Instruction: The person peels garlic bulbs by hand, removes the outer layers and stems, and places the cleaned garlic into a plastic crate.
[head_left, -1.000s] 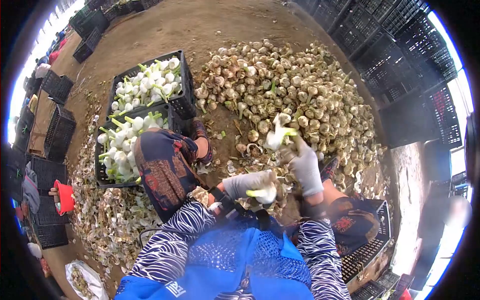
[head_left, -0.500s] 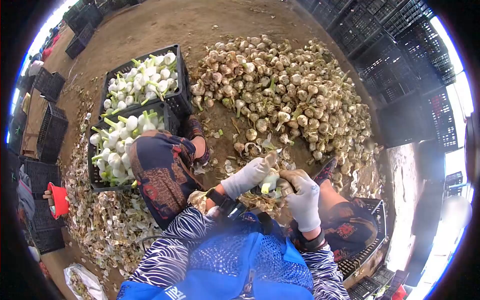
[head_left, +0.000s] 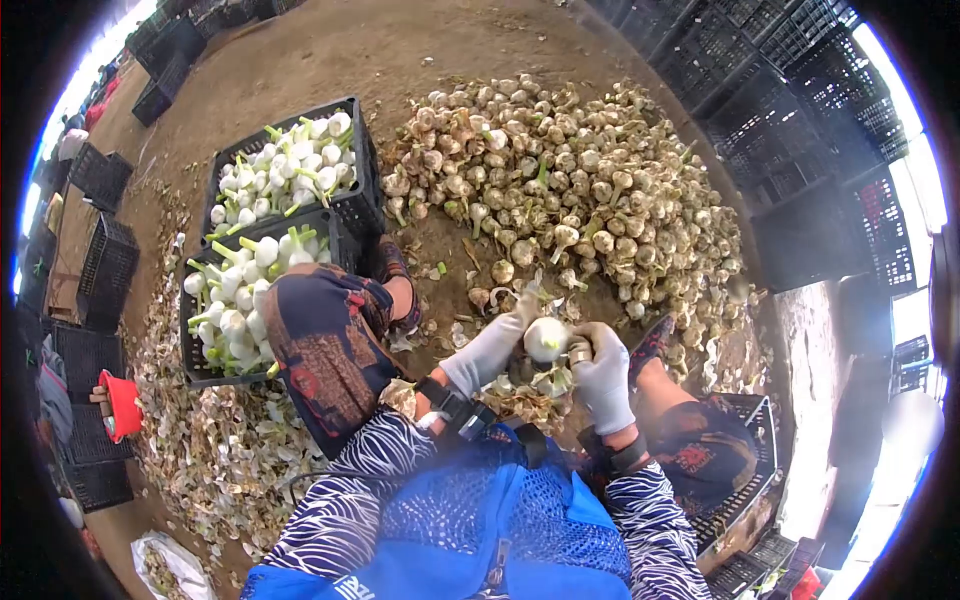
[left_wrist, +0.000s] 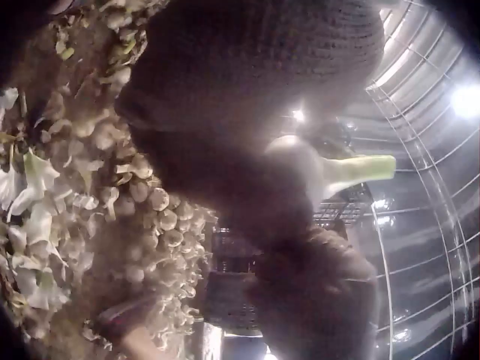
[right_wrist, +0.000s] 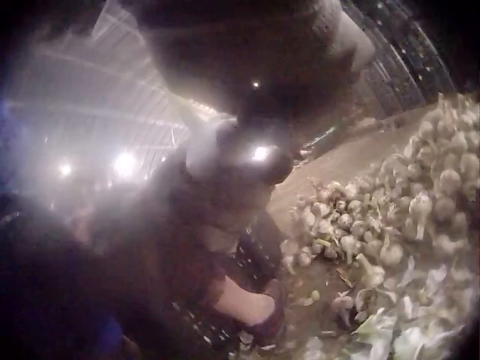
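White letters [head_left: 352, 587] on the blue vest [head_left: 450, 520] are cut off; I cannot read them. The left hand [head_left: 493, 350] grips a peeled garlic bulb [head_left: 546, 340], whose stem [left_wrist: 367, 169] seems pointing upward. At its other side, the right hand [head_left: 605, 375] bends its fingers close; whether they pinch it, I cannot tell. Farther lies the unpeeled pile [head_left: 590, 180].

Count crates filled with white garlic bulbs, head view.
2: the farther black crate and the nearer black crate, both left of the unpeeled garlic pile. Others may be hidden.
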